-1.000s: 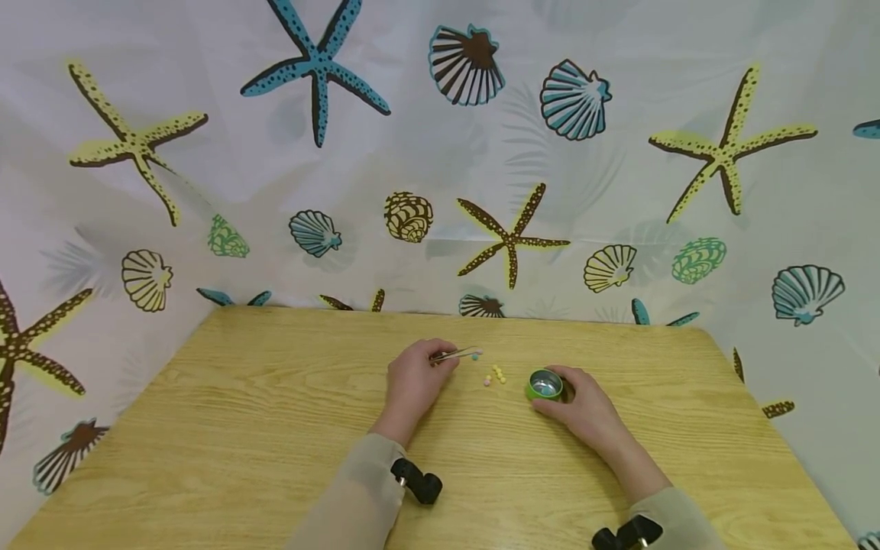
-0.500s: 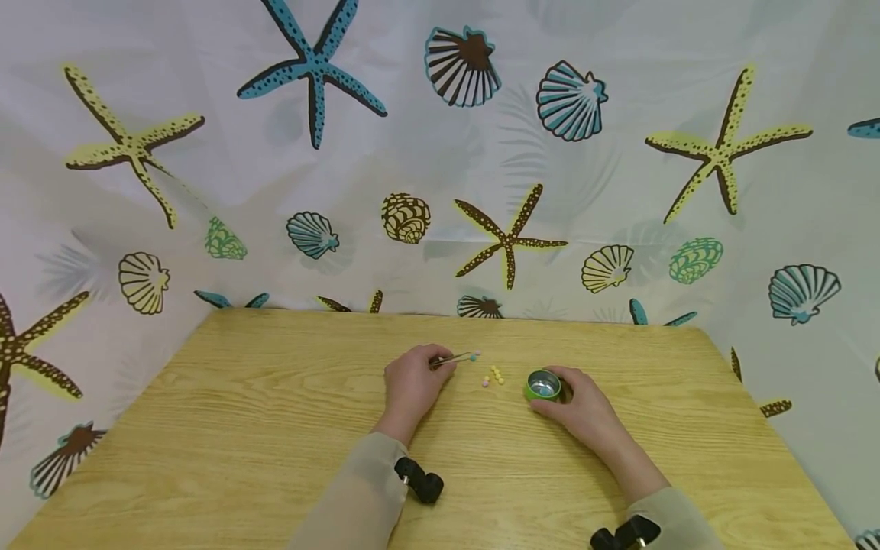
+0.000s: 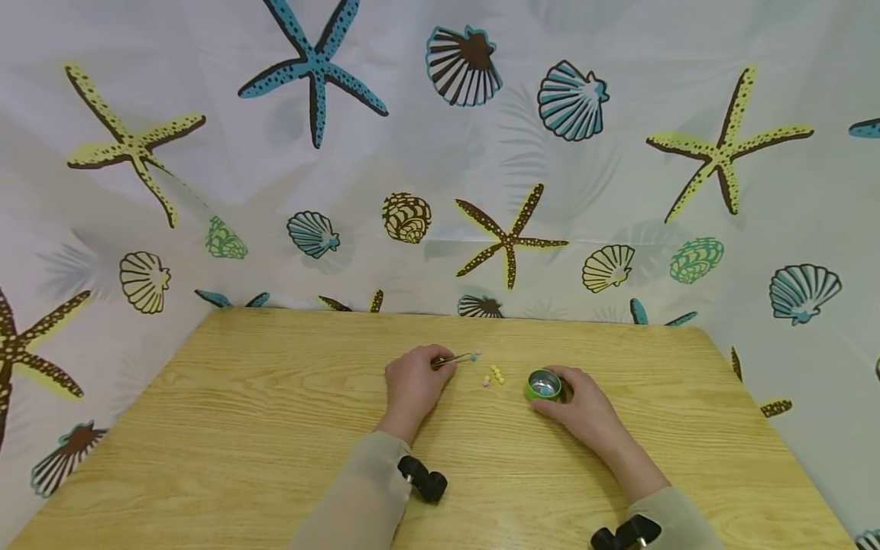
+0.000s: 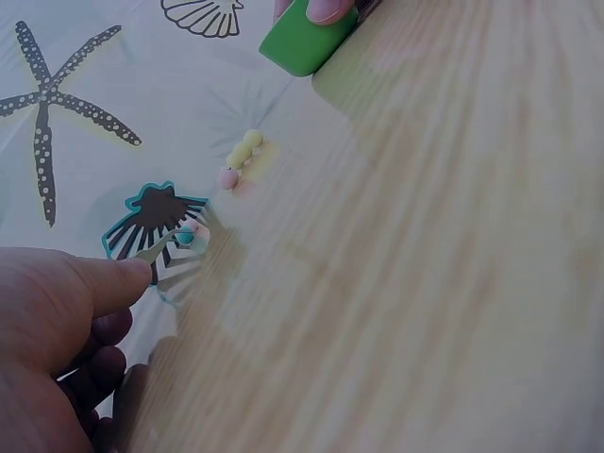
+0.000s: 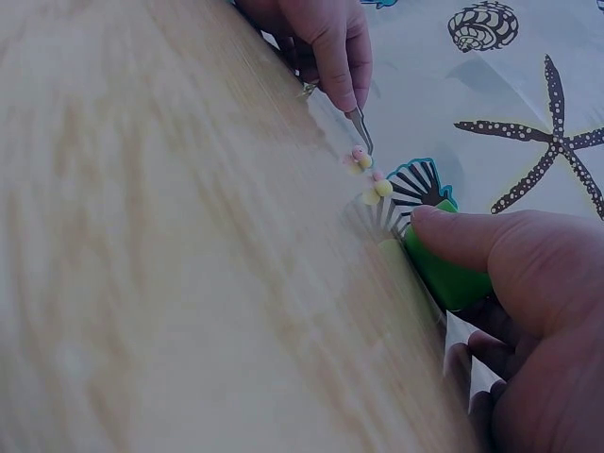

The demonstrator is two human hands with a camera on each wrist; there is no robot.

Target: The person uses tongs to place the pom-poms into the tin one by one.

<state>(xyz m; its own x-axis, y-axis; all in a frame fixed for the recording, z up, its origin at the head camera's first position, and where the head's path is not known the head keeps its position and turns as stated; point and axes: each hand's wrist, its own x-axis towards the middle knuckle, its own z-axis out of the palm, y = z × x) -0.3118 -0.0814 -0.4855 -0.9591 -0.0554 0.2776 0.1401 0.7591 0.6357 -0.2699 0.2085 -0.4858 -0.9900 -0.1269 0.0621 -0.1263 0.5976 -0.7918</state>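
Note:
My left hand (image 3: 415,386) pinches metal tweezers (image 3: 452,358) between thumb and fingers. Their tips meet a small blue bead (image 3: 473,357), and a pale pink bead (image 3: 478,352) lies right behind it. In the left wrist view the blue bead (image 4: 185,234) sits at the tweezer tips (image 4: 159,247); whether it is off the table cannot be told. My right hand (image 3: 584,401) grips a small round green tin (image 3: 544,386) by its side, thumb in front. The tin stands upright, silvery inside, with something bluish at its bottom.
Several yellow beads (image 3: 498,373) and a pink bead (image 3: 486,383) lie together between the tweezers and the tin. All rest on a wooden table (image 3: 275,428). A white cloth (image 3: 385,153) printed with starfish and shells hangs along its back and sides.
The tweezers' arms, spread apart earlier, have come closer together at the blue bead. My left hand has shifted very slightly. My right hand and the tin stay in place.

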